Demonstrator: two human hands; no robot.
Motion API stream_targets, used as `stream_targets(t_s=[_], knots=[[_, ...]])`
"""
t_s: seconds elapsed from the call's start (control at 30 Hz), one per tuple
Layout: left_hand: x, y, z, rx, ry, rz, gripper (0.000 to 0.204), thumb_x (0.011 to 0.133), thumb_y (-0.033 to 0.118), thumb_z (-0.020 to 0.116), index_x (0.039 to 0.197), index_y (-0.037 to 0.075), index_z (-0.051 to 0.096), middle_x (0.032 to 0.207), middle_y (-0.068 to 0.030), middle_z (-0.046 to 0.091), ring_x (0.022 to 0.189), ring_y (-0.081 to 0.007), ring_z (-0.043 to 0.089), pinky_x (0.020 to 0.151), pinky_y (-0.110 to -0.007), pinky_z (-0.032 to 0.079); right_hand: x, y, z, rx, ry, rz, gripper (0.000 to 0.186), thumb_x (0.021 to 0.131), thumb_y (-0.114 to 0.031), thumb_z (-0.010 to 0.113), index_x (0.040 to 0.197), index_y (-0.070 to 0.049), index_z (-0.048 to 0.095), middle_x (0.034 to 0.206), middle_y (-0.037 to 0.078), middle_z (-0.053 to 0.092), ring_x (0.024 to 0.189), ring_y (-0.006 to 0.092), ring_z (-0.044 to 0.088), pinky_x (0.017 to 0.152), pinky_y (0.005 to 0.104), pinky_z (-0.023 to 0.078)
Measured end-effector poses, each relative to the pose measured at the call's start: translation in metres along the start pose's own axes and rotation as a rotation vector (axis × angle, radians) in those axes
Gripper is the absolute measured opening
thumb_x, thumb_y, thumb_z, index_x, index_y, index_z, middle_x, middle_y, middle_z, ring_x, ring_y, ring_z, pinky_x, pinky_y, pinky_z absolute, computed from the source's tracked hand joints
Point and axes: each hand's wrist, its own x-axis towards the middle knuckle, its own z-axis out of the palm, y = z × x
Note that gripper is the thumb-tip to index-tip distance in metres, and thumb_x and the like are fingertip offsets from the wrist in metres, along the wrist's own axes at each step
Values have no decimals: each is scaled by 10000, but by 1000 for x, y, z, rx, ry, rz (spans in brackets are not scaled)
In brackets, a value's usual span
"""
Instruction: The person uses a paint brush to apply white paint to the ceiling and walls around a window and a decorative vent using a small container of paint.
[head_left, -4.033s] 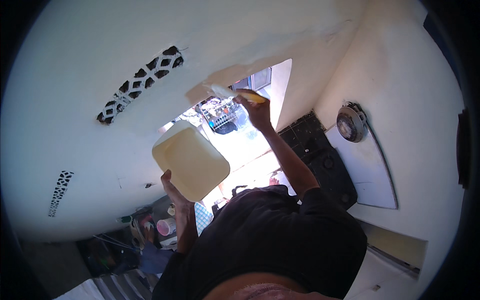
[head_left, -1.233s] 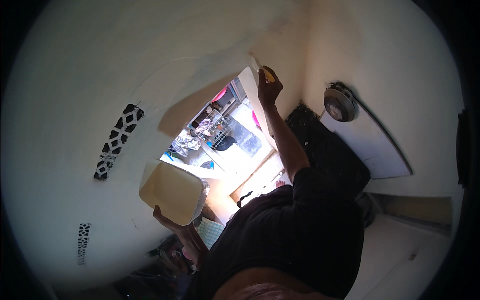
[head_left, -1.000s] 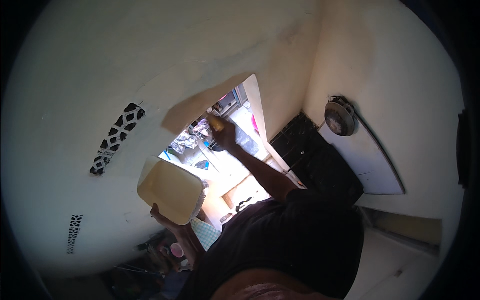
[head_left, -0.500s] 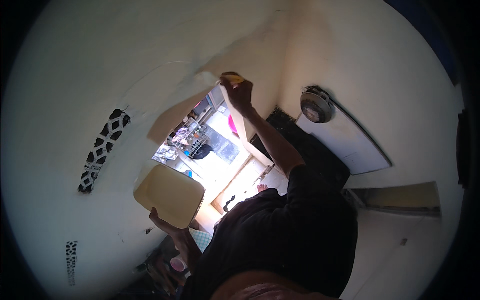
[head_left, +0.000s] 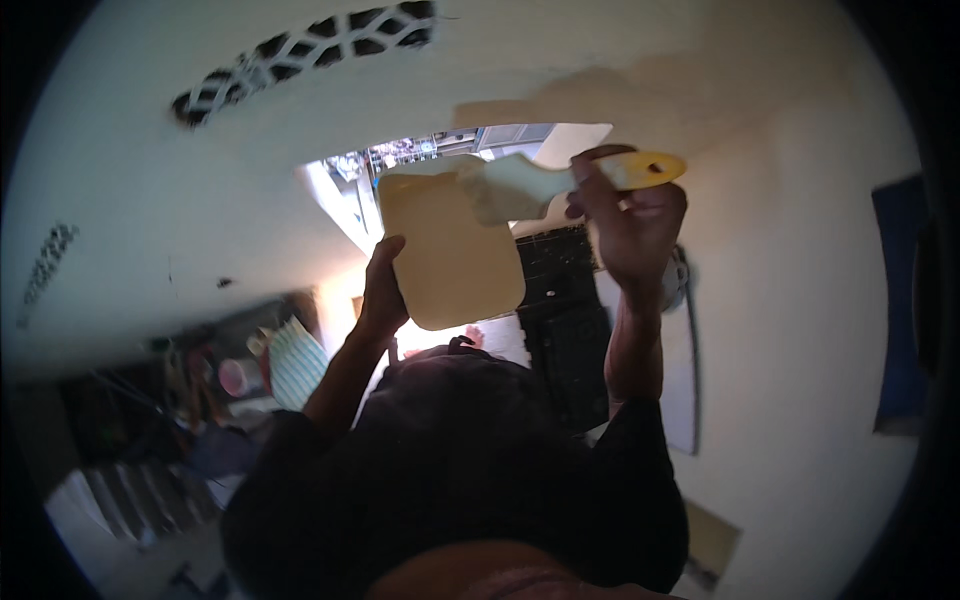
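Change: since half a second ago, both hands have been brought together at the upper centre, blade now laid on the board.
Left hand (head_left: 383, 285): clenched on the lower left edge of a flat cream board (head_left: 450, 245) with rounded corners, smeared and matte.
Right hand (head_left: 630, 225): closed around a putty knife (head_left: 560, 185), its yellow handle end pointing to 3 o'clock, its pale coated blade resting on the board's upper right corner.
Surroundings: smooth pale plaster all round; a patterned vent grille (head_left: 300, 45) at 11 o'clock.

Black short-sleeved tee, forearms bare; no gloves on left hand (head_left: 383, 292), right hand (head_left: 630, 225).
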Motion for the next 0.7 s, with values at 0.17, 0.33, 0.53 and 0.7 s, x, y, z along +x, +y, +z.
stream_targets(t_s=[0.17,0.33,0.53,0.7], knots=[[0,21,17,-510,-25,-178,448,926,345,465,1184,-20,486,1018,-119,601,884,-182,639,743,-319,553,3,5,42,-91,-222,56,116,860,-62,700,892,49,698,666,41,658,574,76,609,543,215,494],[2,6,9,-462,-67,-177,579,864,408,516,1238,-21,414,1031,-146,563,931,-205,626,761,-340,552,2,22,60,-300,-250,125,150,861,-109,719,880,39,704,653,27,650,572,64,600,535,203,464],[2,11,4,-444,-58,-234,537,876,349,484,1272,-12,440,1095,-134,579,990,-189,611,844,-332,522,4,30,71,-206,-179,183,188,840,-160,730,835,27,712,622,23,652,575,38,565,537,217,453],[4,9,-2,-465,-62,-240,543,870,359,488,1253,-23,447,1074,-142,585,950,-184,623,812,-327,531,8,25,75,-305,-251,144,151,835,-136,726,852,13,711,632,39,657,570,44,572,536,224,456]])
